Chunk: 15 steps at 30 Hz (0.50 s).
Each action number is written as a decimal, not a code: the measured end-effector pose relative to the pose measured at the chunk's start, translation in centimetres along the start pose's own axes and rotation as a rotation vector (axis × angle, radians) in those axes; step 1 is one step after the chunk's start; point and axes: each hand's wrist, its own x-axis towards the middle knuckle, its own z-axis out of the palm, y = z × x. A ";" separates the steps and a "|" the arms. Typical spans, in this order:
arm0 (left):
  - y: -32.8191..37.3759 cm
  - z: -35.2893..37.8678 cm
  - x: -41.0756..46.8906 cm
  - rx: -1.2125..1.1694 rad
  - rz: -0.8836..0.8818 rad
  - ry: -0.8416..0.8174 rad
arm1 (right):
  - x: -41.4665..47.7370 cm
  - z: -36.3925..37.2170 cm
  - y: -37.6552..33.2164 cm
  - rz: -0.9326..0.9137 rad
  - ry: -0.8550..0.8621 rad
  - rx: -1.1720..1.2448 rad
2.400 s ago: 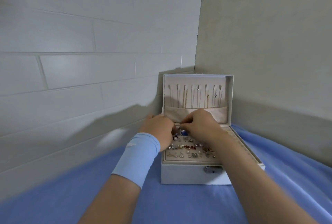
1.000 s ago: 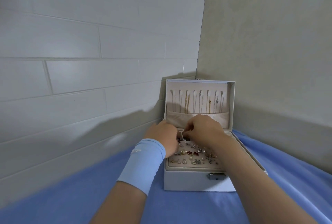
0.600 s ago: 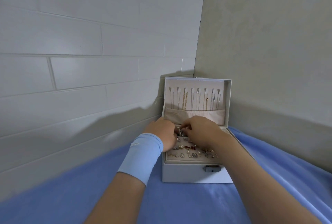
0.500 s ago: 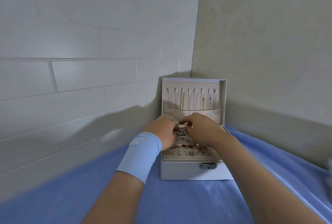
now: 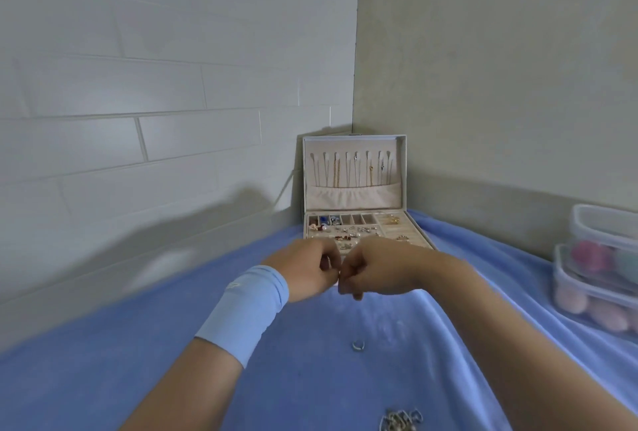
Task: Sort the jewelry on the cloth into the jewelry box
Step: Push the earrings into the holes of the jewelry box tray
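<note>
Ten fingers are curled in tight, the left hand's fingers [image 5: 327, 264] and the right hand's fingers [image 5: 349, 273] meeting knuckle to knuckle above the middle of the blue cloth [image 5: 138, 361]; whether some small piece is pinched between them cannot be told, for the spot where they touch is too small and blurred. The left hand [image 5: 305, 270] and the right hand [image 5: 378, 270] sit level with each other, just in front of the jewelry box [image 5: 355, 196]; a pale blue wristband [image 5: 248, 309] wraps the left wrist, and both forearms run in from the near edge.

On the cloth below the hands lies a single silver ring [image 5: 358, 345], apart from everything else; at the near edge, right of centre, lies a tangled heap of metal jewelry [image 5: 400, 420], partly cut off by the frame.

The box stands open at the far corner of the cloth, where the two walls meet; its lid is upright, with a row of necklaces [image 5: 352, 168] hanging over a fabric pocket; the tray below holds many small earrings [image 5: 348, 233] in its slots, with several compartments along its back.

At the right edge of the cloth two clear plastic containers [image 5: 600, 268] are stacked, with pink and teal round things inside.
</note>
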 end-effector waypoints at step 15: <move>1.9 4.0 -7.9 -0.228 0.006 -0.247 | -5.3 4.0 0.8 0.023 -0.034 0.083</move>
